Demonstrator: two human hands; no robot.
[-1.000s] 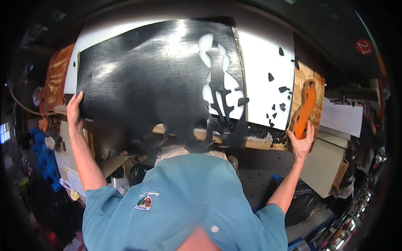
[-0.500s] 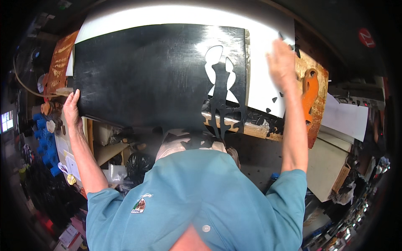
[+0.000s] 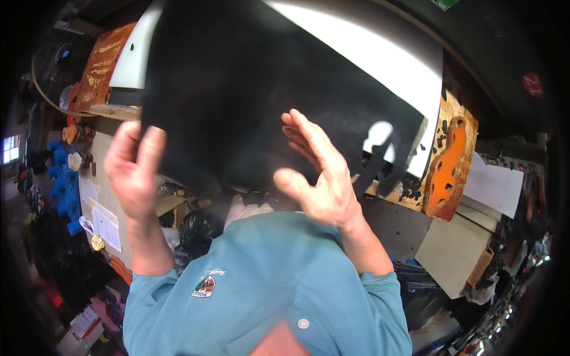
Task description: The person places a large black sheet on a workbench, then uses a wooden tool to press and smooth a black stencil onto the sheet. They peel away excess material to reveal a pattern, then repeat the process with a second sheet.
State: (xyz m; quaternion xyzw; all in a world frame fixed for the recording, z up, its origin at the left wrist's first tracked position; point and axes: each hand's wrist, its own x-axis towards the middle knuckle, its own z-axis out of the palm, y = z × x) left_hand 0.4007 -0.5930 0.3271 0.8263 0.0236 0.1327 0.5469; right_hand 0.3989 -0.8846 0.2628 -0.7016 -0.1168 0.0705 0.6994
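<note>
A large black sheet (image 3: 237,89) rises at a slant over the bench, its surface smeared by motion. Cut-out holes near its right end let white show through. My left hand (image 3: 133,178) is at the sheet's left edge, thumb over the face and fingers on the outer side, gripping it. Over the middle of the sheet hovers my right hand (image 3: 323,178), fingers stretched and thumb apart, with nothing in it. Whether it touches the sheet I cannot tell. Under the sheet lies a white board (image 3: 386,53), partly covered.
An orange curved piece with holes (image 3: 448,169) lies on a worn brown board (image 3: 463,124) at the right, beside small black scraps (image 3: 411,188). Blue pieces (image 3: 62,184) are stacked at the left. A black bag (image 3: 199,231) sits below the bench.
The black sheet has tilted up and turned, its right end swinging lower. My right hand has come from the white board to above the sheet's middle. My left hand has moved right with the edge.
</note>
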